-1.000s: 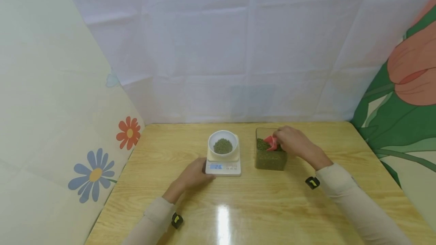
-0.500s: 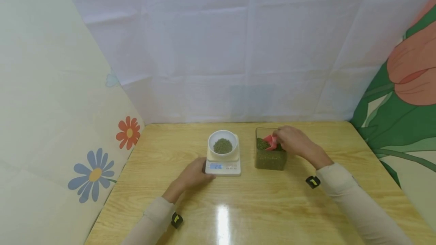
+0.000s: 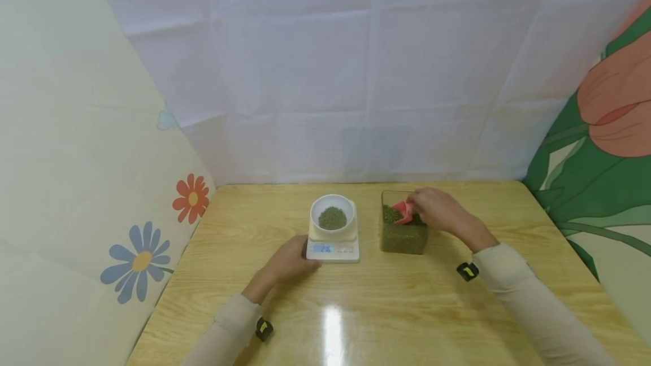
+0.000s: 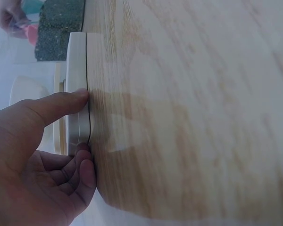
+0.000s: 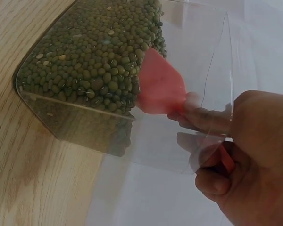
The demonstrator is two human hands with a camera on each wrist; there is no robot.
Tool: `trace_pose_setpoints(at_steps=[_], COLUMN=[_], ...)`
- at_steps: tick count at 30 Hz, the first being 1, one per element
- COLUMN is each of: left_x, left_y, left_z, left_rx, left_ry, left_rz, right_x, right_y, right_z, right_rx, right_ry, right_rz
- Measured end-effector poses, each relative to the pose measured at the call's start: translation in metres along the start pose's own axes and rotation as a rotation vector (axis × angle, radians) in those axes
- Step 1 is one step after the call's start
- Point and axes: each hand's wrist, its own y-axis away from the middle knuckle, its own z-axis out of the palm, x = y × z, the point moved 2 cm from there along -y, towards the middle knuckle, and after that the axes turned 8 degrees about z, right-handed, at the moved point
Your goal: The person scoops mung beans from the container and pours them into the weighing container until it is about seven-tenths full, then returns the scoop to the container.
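Note:
A white kitchen scale [image 3: 351,256] with a lit display stands near the middle of the table. On its platform sits a white bowl [image 3: 315,211] partly filled with green mung beans [image 3: 333,218]. My left hand [image 3: 291,258] grips the scale's front left corner, thumb along the front edge and fingers curled at the side. To the right is a clear square container [image 3: 404,240] holding many more mung beans [image 5: 94,61]. My right hand [image 3: 439,210] reaches over its rim and holds a red scoop [image 5: 160,84] by the handle. The scoop's tip is sunk in the beans.
The wood-grain table [image 3: 407,315] reaches back to a white cloth backdrop [image 3: 305,72]. Flower-patterned panels flank it on the left [image 3: 61,185] and right [image 3: 600,129]. A black wrist device [image 3: 264,329] shows at the left cuff, another [image 3: 467,271] at the right.
The scoop has shifted very slightly in the beans with my right hand. My left hand, the scale and the bowl stay in place.

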Motion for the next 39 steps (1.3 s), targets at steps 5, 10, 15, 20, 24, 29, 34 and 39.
trace_pose_setpoints(at_steps=[5,10,15,20,24,29,34,39], left_x=[0.000,0.001,0.001,0.000,-0.001,0.000,0.000,0.000], left_y=[-0.001,-0.001,0.000,-0.001,-0.001,0.000,0.000,0.000], left_z=[0.000,0.000,0.000,0.000,0.000,0.000,0.000,0.001], left_rx=[0.001,-0.001,-0.001,0.001,0.005,0.006,0.006,0.007], left_ry=[-0.001,0.011,0.020,0.014,-0.003,0.004,0.003,0.000], left_rz=[-0.001,-0.003,-0.003,0.006,0.008,0.001,-0.001,0.000], right_x=[0.002,0.001,-0.001,-0.002,0.000,0.003,0.006,0.006], right_y=[0.000,0.001,0.002,0.003,0.003,0.002,0.002,0.003], right_z=[0.000,-0.002,-0.008,-0.009,-0.007,-0.002,0.001,-0.001], right_rx=[-0.009,-0.012,-0.001,-0.003,0.009,0.019,0.023,0.035], right_ry=[-0.016,-0.037,-0.070,-0.087,-0.086,-0.095,-0.119,-0.137], right_rz=[0.012,0.023,0.042,0.067,0.070,0.072,0.085,0.096])
